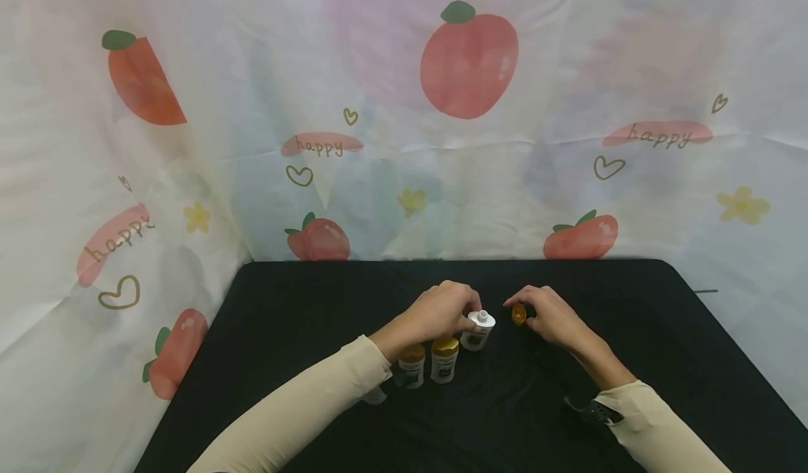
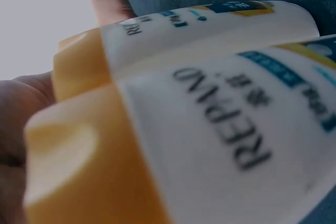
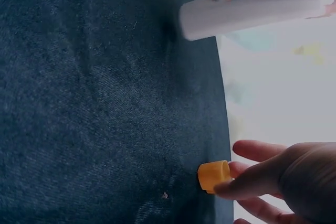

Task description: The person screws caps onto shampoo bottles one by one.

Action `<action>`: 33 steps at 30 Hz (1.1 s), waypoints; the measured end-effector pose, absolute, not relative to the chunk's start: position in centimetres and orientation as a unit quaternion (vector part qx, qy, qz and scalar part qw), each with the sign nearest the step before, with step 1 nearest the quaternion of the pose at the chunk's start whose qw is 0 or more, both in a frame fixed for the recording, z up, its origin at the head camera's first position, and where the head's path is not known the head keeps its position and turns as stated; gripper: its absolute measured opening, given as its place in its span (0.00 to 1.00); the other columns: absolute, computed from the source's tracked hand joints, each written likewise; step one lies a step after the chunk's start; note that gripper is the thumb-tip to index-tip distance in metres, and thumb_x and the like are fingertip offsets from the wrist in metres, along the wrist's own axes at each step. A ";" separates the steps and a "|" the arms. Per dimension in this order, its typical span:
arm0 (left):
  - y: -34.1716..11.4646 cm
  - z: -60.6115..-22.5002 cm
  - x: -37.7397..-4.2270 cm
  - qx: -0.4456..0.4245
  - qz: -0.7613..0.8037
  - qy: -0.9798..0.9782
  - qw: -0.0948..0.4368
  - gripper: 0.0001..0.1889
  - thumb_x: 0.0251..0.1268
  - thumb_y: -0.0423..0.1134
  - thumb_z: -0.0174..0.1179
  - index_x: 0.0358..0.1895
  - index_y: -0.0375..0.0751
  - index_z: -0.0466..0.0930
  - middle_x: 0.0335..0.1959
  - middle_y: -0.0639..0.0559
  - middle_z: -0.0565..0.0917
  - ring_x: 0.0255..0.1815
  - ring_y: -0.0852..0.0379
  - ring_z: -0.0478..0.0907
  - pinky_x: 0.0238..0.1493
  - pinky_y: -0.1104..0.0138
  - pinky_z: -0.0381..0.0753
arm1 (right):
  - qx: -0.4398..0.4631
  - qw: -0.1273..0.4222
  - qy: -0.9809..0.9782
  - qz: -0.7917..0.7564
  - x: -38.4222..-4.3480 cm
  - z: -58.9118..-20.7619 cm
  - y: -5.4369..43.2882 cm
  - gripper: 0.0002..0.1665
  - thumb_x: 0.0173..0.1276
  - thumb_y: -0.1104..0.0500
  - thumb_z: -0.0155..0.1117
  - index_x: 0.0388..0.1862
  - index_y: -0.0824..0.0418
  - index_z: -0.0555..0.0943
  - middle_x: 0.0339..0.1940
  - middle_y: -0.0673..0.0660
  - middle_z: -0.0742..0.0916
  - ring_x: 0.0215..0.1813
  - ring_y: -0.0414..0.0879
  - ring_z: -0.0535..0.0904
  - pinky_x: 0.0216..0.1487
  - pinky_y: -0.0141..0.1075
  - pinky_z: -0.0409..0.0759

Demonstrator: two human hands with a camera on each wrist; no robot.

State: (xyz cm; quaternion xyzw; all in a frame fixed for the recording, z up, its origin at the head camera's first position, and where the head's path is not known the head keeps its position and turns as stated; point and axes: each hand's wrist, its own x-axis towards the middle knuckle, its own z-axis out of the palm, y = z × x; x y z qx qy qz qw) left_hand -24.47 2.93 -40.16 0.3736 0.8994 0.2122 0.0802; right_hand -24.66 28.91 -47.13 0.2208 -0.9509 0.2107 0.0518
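My left hand (image 1: 445, 309) grips an uncapped white bottle (image 1: 477, 332) near its top, with the bare nozzle pointing up. That white bottle (image 3: 252, 11) appears slightly tilted in the right wrist view, its base close over the black cloth. To the right of it, my right hand (image 1: 554, 316) pinches an orange-gold cap (image 3: 212, 176) between thumb and fingers, apart from the bottle. Below my left hand stand two more white bottles with gold caps, a nearer-centre bottle (image 1: 445, 362) and a left bottle (image 1: 412, 369). Printed lettering shows on the front bottle (image 2: 226, 124) in the left wrist view.
A black cloth-covered table (image 1: 505, 417) lies under everything. Behind it hangs a pale curtain (image 1: 391, 94) printed with fruit and hearts. A small pale object (image 1: 375, 395) shows beside my left sleeve, partly covered by it.
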 end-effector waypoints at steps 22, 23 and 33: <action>-1.7 -38.6 -24.4 0.362 0.385 0.848 0.033 0.12 0.68 0.44 0.68 0.51 0.48 0.82 0.41 0.60 0.85 0.41 0.67 0.80 0.40 0.72 0.79 | 0.188 0.025 -0.955 0.226 -25.1 -47.9 29.0 0.14 0.57 0.65 0.79 0.42 0.64 0.87 0.40 0.57 0.87 0.46 0.57 0.82 0.51 0.58 0.79; -1.9 -38.6 -24.5 0.360 0.394 0.845 0.030 0.12 0.68 0.44 0.68 0.51 0.47 0.82 0.41 0.59 0.86 0.42 0.66 0.80 0.40 0.72 0.80 | 0.187 0.025 -0.955 0.227 -25.1 -47.9 29.0 0.14 0.57 0.65 0.79 0.42 0.64 0.87 0.39 0.57 0.87 0.45 0.57 0.82 0.51 0.58 0.79; -3.2 -38.1 -24.4 0.306 0.478 0.823 -0.003 0.14 0.74 0.45 0.63 0.56 0.44 0.79 0.48 0.53 0.84 0.47 0.58 0.82 0.46 0.64 0.83 | 0.175 0.029 -0.955 0.238 -25.2 -47.7 28.9 0.11 0.60 0.59 0.78 0.39 0.61 0.86 0.38 0.54 0.86 0.44 0.53 0.82 0.48 0.56 0.79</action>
